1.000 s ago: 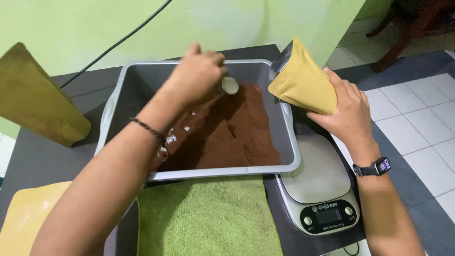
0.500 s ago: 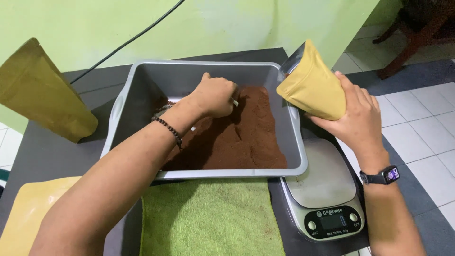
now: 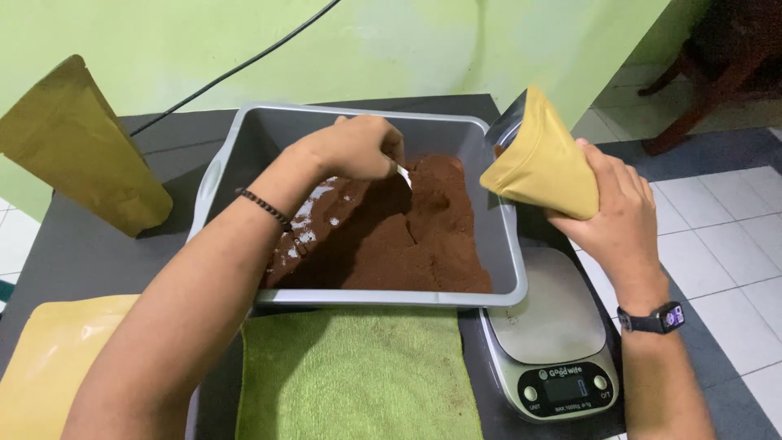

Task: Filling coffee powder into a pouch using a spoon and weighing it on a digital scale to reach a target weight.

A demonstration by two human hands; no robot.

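Head view: left hand [image 3: 350,147] is gripping a small scoop [image 3: 404,175], now digging into brown powder [image 3: 407,236] in the grey tub [image 3: 244,134]; 0.5 s ago it sat further left. Right hand [image 3: 615,216] is clasping the yellow pouch [image 3: 542,163] above the tub's right edge, over the scale [image 3: 554,342].

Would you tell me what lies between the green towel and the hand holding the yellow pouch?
In the head view, a digital kitchen scale sits between the green towel and the right hand, which holds the yellow pouch.
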